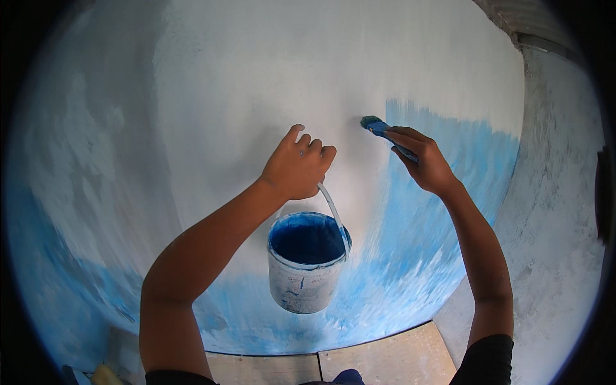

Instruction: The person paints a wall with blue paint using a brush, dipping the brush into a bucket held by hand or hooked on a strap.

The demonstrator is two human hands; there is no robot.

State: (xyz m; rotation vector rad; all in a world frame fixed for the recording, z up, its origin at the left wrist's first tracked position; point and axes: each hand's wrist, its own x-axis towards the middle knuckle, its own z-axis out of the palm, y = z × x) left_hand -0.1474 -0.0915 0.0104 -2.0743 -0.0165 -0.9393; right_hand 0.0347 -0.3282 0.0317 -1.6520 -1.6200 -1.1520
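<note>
My left hand [300, 162] is closed around the white handle [333, 206] of a paint bucket [305, 285], which hangs below it. The bucket is white, smeared with blue, and its inside is coated dark blue with paint. My right hand [420, 159] grips a paintbrush [377, 126] with a blue handle. Its dark, paint-stained bristles point to the upper left, close to the wall; whether they touch it I cannot tell. Ahead stands the wall [276, 83], whitish in its upper part, with a blue painted patch [436, 154] to the right of the brush.
Uneven blue strokes cover the wall's lower part. A rough grey side wall [552, 192] meets it at the right. Pale floor tiles [391, 353] lie at the bottom. Some objects, partly cut off, are at the lower left, including a yellowish one [106, 375].
</note>
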